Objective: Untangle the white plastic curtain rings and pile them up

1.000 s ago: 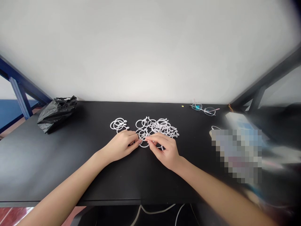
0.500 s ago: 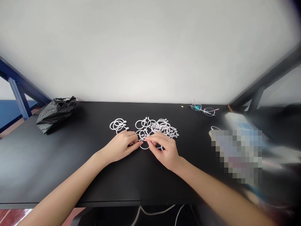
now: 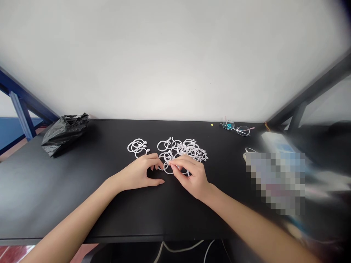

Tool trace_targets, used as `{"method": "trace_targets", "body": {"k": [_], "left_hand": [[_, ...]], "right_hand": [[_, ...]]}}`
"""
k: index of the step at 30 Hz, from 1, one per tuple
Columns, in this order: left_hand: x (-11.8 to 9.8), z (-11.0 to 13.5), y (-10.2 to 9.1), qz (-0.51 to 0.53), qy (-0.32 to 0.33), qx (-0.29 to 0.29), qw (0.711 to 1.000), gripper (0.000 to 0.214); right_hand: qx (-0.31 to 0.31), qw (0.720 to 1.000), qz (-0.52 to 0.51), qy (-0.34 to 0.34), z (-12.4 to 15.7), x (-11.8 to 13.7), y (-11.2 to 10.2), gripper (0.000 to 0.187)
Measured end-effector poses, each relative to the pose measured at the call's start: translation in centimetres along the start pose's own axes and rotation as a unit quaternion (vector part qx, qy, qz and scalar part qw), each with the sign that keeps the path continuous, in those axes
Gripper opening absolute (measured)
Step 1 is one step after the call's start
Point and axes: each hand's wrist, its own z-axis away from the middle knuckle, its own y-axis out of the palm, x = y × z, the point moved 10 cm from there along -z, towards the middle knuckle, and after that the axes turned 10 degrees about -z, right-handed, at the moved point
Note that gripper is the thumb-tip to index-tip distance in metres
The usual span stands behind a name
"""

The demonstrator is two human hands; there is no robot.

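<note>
My right hand (image 3: 192, 175) pinches a white plastic ring (image 3: 168, 173) between thumb and fingertips, at the near edge of a pile of similar rings (image 3: 189, 149). These are open loops with knobbed ends, like shower curtain rings. Just left of it, my left hand (image 3: 142, 170) is open, thumb spread away from curled fingers, with nothing seen between them. Its fingertips are close to the ring. Several more rings (image 3: 138, 146) overlap in a small group beyond my left hand. My right hand hides part of the pile.
On the black table (image 3: 109, 212), a crumpled black plastic bag (image 3: 65, 131) lies at the far left. Eyeglasses (image 3: 236, 128) rest near the wall at the back right. A blurred-out object (image 3: 274, 182) and a white box (image 3: 276, 142) are on the right.
My left thumb has moved down, away from the fingers, so the left hand has opened. My right hand keeps its pinch in nearly the same place.
</note>
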Motion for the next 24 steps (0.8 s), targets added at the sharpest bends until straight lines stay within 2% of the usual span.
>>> {"method": "trace_targets", "body": {"k": [4,9,12,18,24], "left_hand": [[0.0,0.0,-0.2,0.002,-0.001,-0.016,1.0,0.013],[-0.3,-0.2,-0.3,0.005,0.009,-0.038,0.999,0.01],[-0.2,-0.3,-0.3,0.018,0.004,-0.038,0.999,0.013],[0.6,-0.1,-0.3,0.126,-0.027,-0.004,0.992,0.021],[1.6,-0.1,-1.2,0.22,-0.066,-0.035,0.973,0.03]], "right_hand": [[0.007,1.0,0.007,-0.001,0.0,-0.1,0.1,0.017],[0.12,0.99,0.032,-0.062,0.4,0.5,2.2,0.01],[0.154,0.984,0.065,-0.067,0.6,0.3,2.7,0.01],[0.161,0.982,0.084,-0.047,0.4,-0.3,2.5,0.014],[0.143,0.985,0.083,-0.043,0.3,-0.2,2.4,0.014]]}}
